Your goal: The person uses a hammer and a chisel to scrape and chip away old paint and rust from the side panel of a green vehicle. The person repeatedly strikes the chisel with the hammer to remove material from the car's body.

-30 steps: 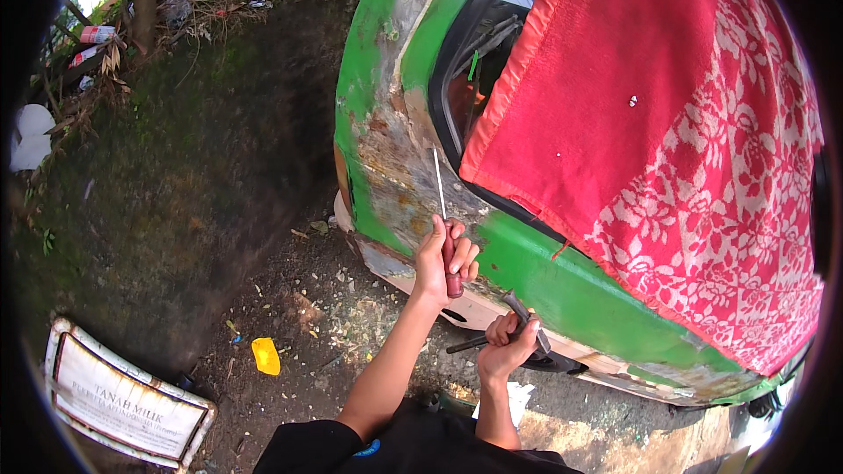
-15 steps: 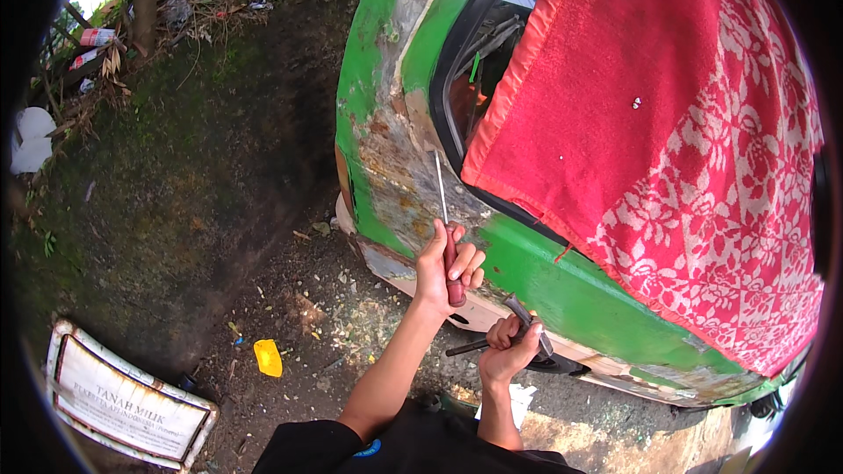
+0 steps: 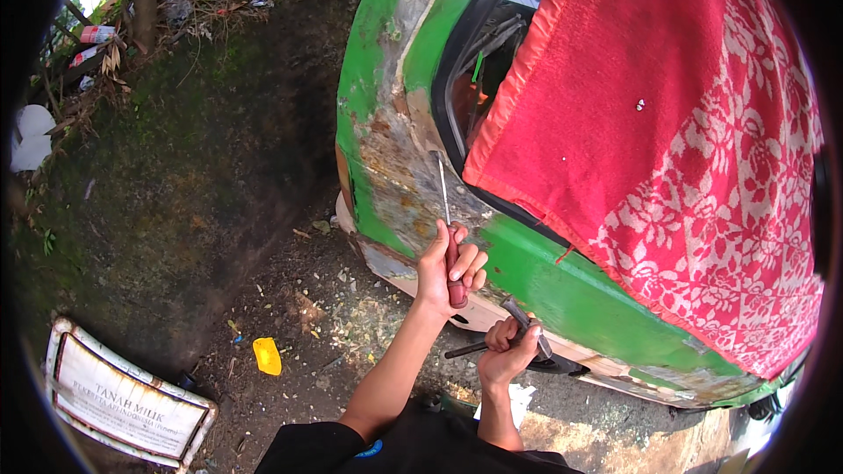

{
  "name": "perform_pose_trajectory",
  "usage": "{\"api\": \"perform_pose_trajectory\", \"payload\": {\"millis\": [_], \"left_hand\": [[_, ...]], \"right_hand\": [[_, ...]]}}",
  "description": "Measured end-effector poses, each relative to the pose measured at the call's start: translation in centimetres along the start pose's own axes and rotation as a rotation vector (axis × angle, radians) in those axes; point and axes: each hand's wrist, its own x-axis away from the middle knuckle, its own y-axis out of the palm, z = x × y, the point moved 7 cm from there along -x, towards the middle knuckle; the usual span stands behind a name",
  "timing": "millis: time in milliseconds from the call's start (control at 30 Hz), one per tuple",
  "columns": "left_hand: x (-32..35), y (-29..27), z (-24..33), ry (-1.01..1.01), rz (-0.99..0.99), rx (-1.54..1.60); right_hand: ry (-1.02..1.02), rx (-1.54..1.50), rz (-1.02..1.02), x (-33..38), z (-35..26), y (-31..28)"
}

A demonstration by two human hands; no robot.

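Note:
My left hand (image 3: 446, 274) is closed round the dark red handle of a screwdriver (image 3: 445, 193). The metal shaft points away from me, its tip at the scraped, rusty patch of a green car body (image 3: 544, 265), just below the window corner. Whether the tip presses on the metal I cannot tell. Lower and to the right, my right hand (image 3: 507, 353) grips a hammer (image 3: 465, 350) close up to its metal head. The dark handle sticks out to the left from under my fingers. A gap separates the hammer from the screwdriver handle.
A red and white floral cloth (image 3: 606, 79) drapes over the car's window and roof. At the lower left lies a framed white sign (image 3: 123, 404). A yellow scrap (image 3: 267, 356) and small debris litter the ground. Bare dark earth runs along the left, with a tree trunk (image 3: 146, 0) behind.

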Motion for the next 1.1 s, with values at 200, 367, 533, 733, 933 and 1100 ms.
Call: {"api": "perform_pose_trajectory", "payload": {"millis": [200, 367, 533, 733, 933, 1100], "left_hand": [[-0.1, 0.0, 0.0, 0.009, -0.013, -0.012], [-0.5, 0.9, -0.1, 0.051, -0.033, 0.01], [-1.3, 2.3, -0.8, 0.109, 0.007, 0.058], [-1.5, 3.1, -0.9, 0.126, 0.033, 0.101], [-1.6, 3.1, -1.0, 0.145, 0.056, 0.116], [-2.1, 3.3, -1.5, 0.124, 0.054, 0.135]], "right_hand": [[-0.009, 0.013, -0.017, 0.0, -0.3, 0.1], [-0.253, 0.328, -0.109, 1.0, -0.8, -0.4], [-0.676, 0.544, -0.174, 2.6, -2.1, -1.1], [-0.63, 0.602, -0.155, 1.0, -2.5, -0.1], [-0.644, 0.834, -0.217, 0.7, -2.5, 2.0], [-0.652, 0.221, -0.042, 1.2, -2.8, -0.4]]}}
